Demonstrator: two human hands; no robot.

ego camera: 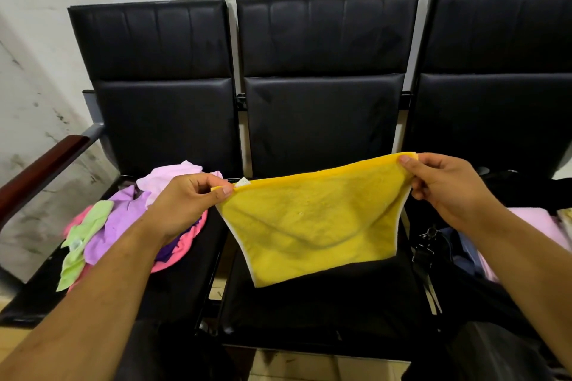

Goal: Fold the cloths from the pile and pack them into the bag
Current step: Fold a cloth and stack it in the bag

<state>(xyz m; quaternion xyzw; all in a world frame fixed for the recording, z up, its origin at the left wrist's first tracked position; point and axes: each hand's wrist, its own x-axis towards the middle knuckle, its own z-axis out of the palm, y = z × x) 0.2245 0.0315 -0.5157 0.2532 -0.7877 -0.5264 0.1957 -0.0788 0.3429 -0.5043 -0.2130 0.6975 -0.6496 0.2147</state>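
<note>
We hold the yellow cloth [309,226] spread in the air over the middle seat [309,309]. Our left hand [188,198] pinches one top corner and our right hand [445,185] the other (the right sits a little higher). The cloth's long axis runs hand to hand, so folding likely means bringing the corners together. The dark bag [430,249] lies nearer our right.

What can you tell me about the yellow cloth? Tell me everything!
The yellow cloth looks soft and fuzzy, like a small towel, with a thin white edge and a little white tag at one top corner. It is held up in the air, spread wide. The left hand pinches the corner by the tag and the right hand pinches the other, slightly higher. The rest hangs down with gentle creases over the middle black seat.
</note>
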